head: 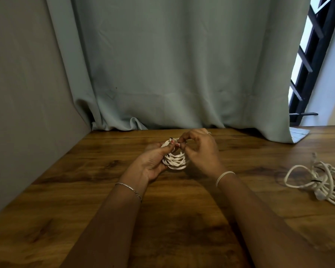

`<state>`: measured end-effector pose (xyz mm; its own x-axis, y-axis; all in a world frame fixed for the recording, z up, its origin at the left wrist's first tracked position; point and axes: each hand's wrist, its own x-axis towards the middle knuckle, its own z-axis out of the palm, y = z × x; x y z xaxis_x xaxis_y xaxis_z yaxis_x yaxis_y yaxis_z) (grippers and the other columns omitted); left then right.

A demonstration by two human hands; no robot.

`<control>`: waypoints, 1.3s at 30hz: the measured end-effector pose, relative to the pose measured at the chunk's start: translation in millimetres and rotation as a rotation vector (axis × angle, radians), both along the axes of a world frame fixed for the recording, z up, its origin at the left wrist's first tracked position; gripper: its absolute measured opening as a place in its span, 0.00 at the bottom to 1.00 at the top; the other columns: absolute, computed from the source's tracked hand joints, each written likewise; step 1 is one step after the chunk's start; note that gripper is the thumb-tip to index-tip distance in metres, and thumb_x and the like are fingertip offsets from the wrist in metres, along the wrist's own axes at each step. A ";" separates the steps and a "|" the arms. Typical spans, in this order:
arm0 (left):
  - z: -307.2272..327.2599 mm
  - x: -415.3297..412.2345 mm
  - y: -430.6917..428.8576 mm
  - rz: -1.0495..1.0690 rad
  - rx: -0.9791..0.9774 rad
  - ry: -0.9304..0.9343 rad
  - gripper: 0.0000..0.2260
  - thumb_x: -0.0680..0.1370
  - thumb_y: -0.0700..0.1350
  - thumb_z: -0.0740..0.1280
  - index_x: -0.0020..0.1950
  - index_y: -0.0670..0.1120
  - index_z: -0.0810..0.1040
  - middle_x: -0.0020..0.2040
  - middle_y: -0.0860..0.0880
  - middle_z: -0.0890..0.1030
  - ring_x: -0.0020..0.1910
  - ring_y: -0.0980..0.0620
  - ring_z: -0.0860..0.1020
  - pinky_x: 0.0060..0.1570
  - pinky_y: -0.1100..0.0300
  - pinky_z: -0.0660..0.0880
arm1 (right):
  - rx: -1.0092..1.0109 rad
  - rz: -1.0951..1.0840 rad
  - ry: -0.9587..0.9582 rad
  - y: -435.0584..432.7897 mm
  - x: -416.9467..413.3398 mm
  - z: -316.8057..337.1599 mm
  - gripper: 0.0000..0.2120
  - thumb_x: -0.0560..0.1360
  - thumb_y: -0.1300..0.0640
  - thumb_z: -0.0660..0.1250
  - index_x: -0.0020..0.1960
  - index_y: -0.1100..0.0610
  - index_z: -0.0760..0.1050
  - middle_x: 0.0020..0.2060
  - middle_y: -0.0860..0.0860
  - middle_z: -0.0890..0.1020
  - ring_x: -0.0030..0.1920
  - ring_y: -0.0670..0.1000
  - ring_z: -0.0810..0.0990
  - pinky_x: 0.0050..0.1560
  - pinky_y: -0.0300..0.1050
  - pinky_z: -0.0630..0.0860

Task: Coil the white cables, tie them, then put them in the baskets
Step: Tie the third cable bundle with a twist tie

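- White cable coil (175,161): a small round bundle of smooth, glossy loops stacked on one another, held up between the two hands just above the table. Its lower loops hang free below the fingertips.
- Wall (27,93), far out to the left of the fingers: flat, matte and grey.
- Table (85,190): dark brown wood with a streaked grain, spreading under and around both forearms.
- Left hand (153,163): palm turned up, fingers curled round the left side of the coil, thumb laid over its upper loops. A thin metal chain bracelet (129,187) circles the wrist.
- Right hand (201,151): fingers bent, thumb and fingertips pinching the top of the coil, just beside the left thumb. What they pinch there is too small to tell. A ring (208,133) sits on one finger and a pale round band (225,176) on the wrist.
- Curtain (182,74), beyond the fingertips: soft grey-green cloth in long folds, its hem crumpled on the table's far edge.
- Loose white cable (321,182), well to the right of the right hand: an untidy heap of wide loops lying flat on the wood.
- Window grille (307,64), upper right: dark straight bars against bright light.
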<state>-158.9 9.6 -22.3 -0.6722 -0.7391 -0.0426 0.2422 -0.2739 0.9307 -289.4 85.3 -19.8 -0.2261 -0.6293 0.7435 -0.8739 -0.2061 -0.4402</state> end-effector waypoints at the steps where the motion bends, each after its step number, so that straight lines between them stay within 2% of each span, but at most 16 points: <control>1: -0.7 -1.0 -1.0 0.018 -0.023 -0.012 0.09 0.77 0.42 0.67 0.52 0.38 0.80 0.49 0.38 0.83 0.51 0.41 0.82 0.58 0.44 0.76 | 0.004 -0.012 0.035 0.9 0.1 0.2 0.04 0.71 0.60 0.72 0.44 0.52 0.80 0.44 0.45 0.80 0.49 0.45 0.73 0.45 0.38 0.68; 4: -2.1 -5.8 -2.4 0.148 -0.188 -0.097 0.11 0.77 0.46 0.68 0.53 0.39 0.80 0.50 0.39 0.84 0.51 0.42 0.82 0.58 0.44 0.77 | 0.017 -0.012 0.144 2.8 1.7 0.3 0.04 0.72 0.61 0.70 0.45 0.54 0.79 0.44 0.47 0.80 0.49 0.47 0.73 0.43 0.37 0.66; 7: -3.6 -11.8 -1.7 0.301 -0.397 -0.223 0.09 0.76 0.47 0.71 0.53 0.45 0.77 0.50 0.43 0.84 0.51 0.44 0.82 0.56 0.46 0.79 | 0.030 -0.024 0.225 2.0 0.5 -0.4 0.03 0.72 0.62 0.69 0.46 0.56 0.79 0.43 0.49 0.80 0.48 0.49 0.75 0.44 0.39 0.65; 10: -4.1 -14.0 -0.4 0.355 -0.433 -0.252 0.12 0.76 0.46 0.71 0.56 0.44 0.76 0.50 0.46 0.82 0.48 0.48 0.82 0.51 0.52 0.80 | 0.034 -0.058 0.285 2.2 0.1 -0.1 0.03 0.73 0.61 0.69 0.46 0.56 0.79 0.44 0.49 0.80 0.48 0.50 0.75 0.44 0.41 0.68; 12: -3.9 -14.3 0.4 0.377 -0.416 -0.203 0.10 0.76 0.44 0.71 0.55 0.45 0.76 0.46 0.47 0.82 0.43 0.51 0.81 0.41 0.59 0.79 | 0.031 -0.077 0.323 2.8 1.5 0.5 0.04 0.73 0.61 0.69 0.47 0.56 0.78 0.44 0.50 0.80 0.47 0.51 0.75 0.44 0.42 0.70; 14: -3.4 -15.0 1.3 0.394 -0.370 -0.141 0.08 0.75 0.42 0.72 0.52 0.46 0.77 0.43 0.48 0.82 0.40 0.53 0.81 0.36 0.63 0.78 | 0.021 -0.083 0.336 3.6 3.1 2.2 0.04 0.73 0.61 0.69 0.48 0.57 0.78 0.44 0.51 0.80 0.46 0.52 0.76 0.44 0.41 0.68; 21: -5.5 -18.3 -2.2 0.440 -0.298 -0.087 0.08 0.75 0.38 0.72 0.46 0.51 0.79 0.48 0.44 0.83 0.49 0.44 0.82 0.51 0.49 0.80 | 0.032 -0.034 0.345 6.7 6.4 4.0 0.04 0.72 0.63 0.69 0.46 0.58 0.77 0.42 0.52 0.80 0.45 0.52 0.76 0.43 0.41 0.66; 25: -5.0 -19.4 -0.6 0.434 -0.256 -0.086 0.07 0.74 0.39 0.72 0.46 0.50 0.79 0.48 0.43 0.83 0.45 0.45 0.83 0.48 0.49 0.81 | 0.022 -0.014 0.275 8.5 6.4 5.1 0.04 0.73 0.62 0.69 0.47 0.57 0.77 0.43 0.50 0.80 0.45 0.49 0.75 0.43 0.39 0.65; 30: -3.3 -19.0 0.1 0.435 -0.269 -0.072 0.07 0.74 0.38 0.73 0.46 0.50 0.79 0.47 0.44 0.83 0.48 0.43 0.83 0.51 0.45 0.81 | -0.007 -0.001 0.196 12.5 9.3 7.3 0.04 0.74 0.62 0.69 0.48 0.57 0.78 0.43 0.49 0.79 0.44 0.44 0.71 0.43 0.39 0.65; 33: -2.3 -18.7 0.8 0.424 -0.271 -0.060 0.06 0.74 0.39 0.72 0.45 0.50 0.79 0.46 0.44 0.83 0.45 0.44 0.83 0.50 0.46 0.81 | -0.007 -0.009 0.189 12.6 9.2 7.3 0.04 0.74 0.62 0.69 0.49 0.57 0.78 0.44 0.49 0.79 0.44 0.45 0.72 0.42 0.36 0.64; 36: -1.3 -17.5 0.5 0.417 -0.267 -0.048 0.05 0.74 0.40 0.72 0.44 0.50 0.79 0.45 0.44 0.83 0.43 0.44 0.83 0.50 0.46 0.81 | -0.013 -0.011 0.192 11.7 9.3 6.6 0.05 0.74 0.62 0.69 0.48 0.56 0.77 0.43 0.49 0.79 0.43 0.44 0.71 0.41 0.30 0.62; 39: -2.2 -16.4 -0.9 0.411 -0.270 -0.057 0.06 0.74 0.40 0.72 0.44 0.50 0.79 0.45 0.43 0.83 0.44 0.44 0.83 0.49 0.46 0.81 | -0.040 0.007 0.179 10.0 9.2 6.3 0.04 0.73 0.62 0.69 0.48 0.57 0.77 0.42 0.48 0.78 0.43 0.43 0.71 0.41 0.34 0.65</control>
